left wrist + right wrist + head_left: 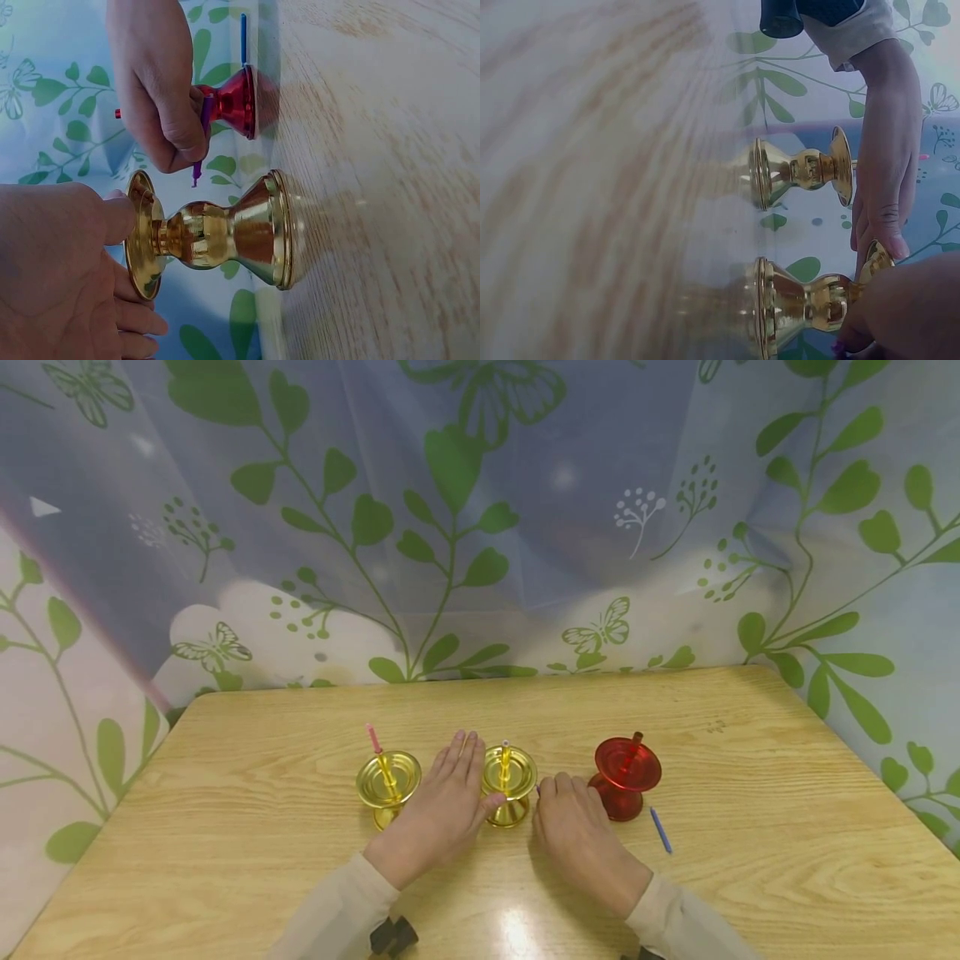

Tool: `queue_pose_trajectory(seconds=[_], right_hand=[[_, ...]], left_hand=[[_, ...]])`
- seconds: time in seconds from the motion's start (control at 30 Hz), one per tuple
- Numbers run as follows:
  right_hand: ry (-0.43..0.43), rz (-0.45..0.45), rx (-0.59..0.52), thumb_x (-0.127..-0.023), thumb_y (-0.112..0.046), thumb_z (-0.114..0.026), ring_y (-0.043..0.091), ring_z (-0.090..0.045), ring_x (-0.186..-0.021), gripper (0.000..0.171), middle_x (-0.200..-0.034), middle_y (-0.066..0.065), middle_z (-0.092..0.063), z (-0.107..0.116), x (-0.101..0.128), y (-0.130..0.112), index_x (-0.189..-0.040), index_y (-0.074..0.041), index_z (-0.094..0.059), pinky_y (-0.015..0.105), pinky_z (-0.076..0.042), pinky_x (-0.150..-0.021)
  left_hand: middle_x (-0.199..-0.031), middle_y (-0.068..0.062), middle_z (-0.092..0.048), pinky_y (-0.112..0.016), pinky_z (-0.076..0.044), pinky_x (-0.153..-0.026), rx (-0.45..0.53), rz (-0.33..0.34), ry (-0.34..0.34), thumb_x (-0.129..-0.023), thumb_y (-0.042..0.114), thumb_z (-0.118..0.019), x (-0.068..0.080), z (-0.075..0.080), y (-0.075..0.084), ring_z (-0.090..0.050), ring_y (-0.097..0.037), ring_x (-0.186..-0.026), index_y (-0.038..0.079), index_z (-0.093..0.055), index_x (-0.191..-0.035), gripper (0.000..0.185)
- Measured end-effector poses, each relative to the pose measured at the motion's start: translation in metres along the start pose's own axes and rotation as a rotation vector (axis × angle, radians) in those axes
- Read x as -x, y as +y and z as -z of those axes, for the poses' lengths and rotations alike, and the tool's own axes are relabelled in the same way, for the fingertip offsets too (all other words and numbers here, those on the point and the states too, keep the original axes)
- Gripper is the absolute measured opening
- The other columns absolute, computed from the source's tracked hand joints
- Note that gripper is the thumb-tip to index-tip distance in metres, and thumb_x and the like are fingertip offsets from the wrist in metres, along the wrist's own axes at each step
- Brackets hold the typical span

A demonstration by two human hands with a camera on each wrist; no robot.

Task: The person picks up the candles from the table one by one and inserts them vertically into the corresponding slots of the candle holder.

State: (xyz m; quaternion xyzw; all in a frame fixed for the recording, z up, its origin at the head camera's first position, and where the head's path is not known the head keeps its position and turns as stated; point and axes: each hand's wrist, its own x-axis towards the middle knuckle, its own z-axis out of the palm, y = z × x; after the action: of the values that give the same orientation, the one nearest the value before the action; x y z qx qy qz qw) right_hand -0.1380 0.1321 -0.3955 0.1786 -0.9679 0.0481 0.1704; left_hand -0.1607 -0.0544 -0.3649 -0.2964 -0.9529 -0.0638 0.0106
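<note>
A gold candle holder [509,810] stands upright at the middle of the table. My left hand [442,806] lies along its left side with straight fingers, the thumb touching the dish rim. Just right of this holder, my right hand [576,818] pinches a slim purple candle [202,139], which the left wrist view shows best; in the head view the hand mostly hides it. Another gold candle holder [389,779] at the left carries a pink candle [374,738]. A red candle holder [625,802] is beside my right hand, with a red upright piece at its centre.
On the table right of the red holder lies a blue candle [661,830]. The wooden table [772,760] runs back to a hanging cloth [540,527] printed with leaves and butterflies. Dark bands [393,935] show at the wrists.
</note>
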Motion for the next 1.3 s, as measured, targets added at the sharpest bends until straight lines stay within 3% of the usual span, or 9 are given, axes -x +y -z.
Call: queue_pose_trajectory(seconds=[0.23, 0.5, 1.3], right_hand=[[0.055, 0.015, 0.007, -0.084, -0.004, -0.063, 0.022, -0.043, -0.058, 0.020, -0.064, 0.006, -0.039, -0.0011, -0.0006, 0.0010, -0.072, 0.000, -0.048, 0.033, -0.038, -0.050], [0.032, 0.009, 0.000, -0.084, -0.005, -0.064, 0.022, -0.043, -0.059, 0.020, -0.065, 0.005, -0.039, -0.0003, -0.0006, 0.0010, -0.073, -0.001, -0.047, 0.032, -0.038, -0.050], [0.094, 0.034, -0.002, -0.082, -0.004, -0.064, 0.022, -0.043, -0.057, 0.020, -0.064, 0.006, -0.039, -0.0028, -0.0001, 0.0028, -0.072, -0.001, -0.047, 0.033, -0.038, -0.047]], left_hand=[[-0.154, -0.028, -0.018, -0.046, -0.014, -0.118, 0.000, 0.010, -0.011, -0.104, 0.043, -0.031, 0.0003, 0.0010, 0.0009, -0.011, -0.038, -0.145, -0.013, -0.020, -0.147, 0.071], [-0.154, -0.028, -0.019, -0.046, -0.014, -0.118, 0.001, 0.008, -0.013, -0.105, 0.043, -0.032, 0.0007, 0.0013, 0.0008, -0.012, -0.038, -0.145, -0.013, -0.021, -0.147, 0.071], [-0.154, -0.029, -0.018, -0.046, -0.015, -0.118, 0.001, 0.005, -0.006, -0.105, 0.040, -0.032, -0.0010, -0.0006, 0.0006, -0.012, -0.039, -0.145, -0.014, -0.022, -0.147, 0.069]])
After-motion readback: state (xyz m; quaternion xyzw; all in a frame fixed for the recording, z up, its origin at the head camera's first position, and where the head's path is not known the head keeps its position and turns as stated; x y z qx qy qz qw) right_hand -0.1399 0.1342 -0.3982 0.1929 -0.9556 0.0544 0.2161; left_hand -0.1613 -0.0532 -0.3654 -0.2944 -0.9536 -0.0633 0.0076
